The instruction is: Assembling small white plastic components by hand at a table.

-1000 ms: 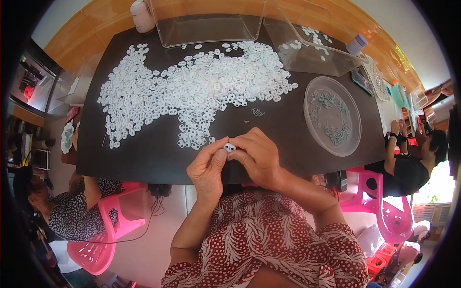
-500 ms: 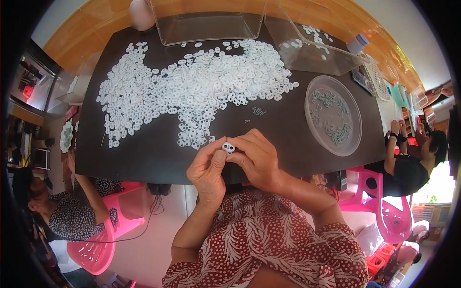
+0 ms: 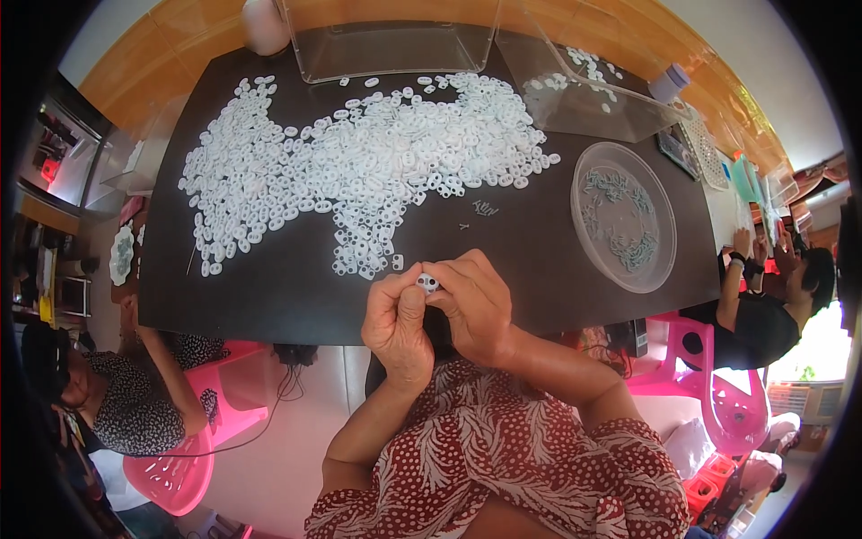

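A small white plastic piece with two dark holes is pinched between my hands above the table's near edge. My left hand grips it from the left with thumb and fingertips. From the right, my right hand closes its fingers on the same piece, hiding part of it. Just beyond my hands lies a wide heap of similar white two-holed pieces, some spilling toward me. A few small grey screws lie to the right of the heap.
A round clear plastic tray with many greenish-grey screws stands on the right of the dark table. Clear bins line the back, with a phone at the far right. Co-workers sit left and right on pink chairs.
My hands have drawn slightly closer together, and the white piece is more covered by my fingers. My left hand has shifted a little to the right.
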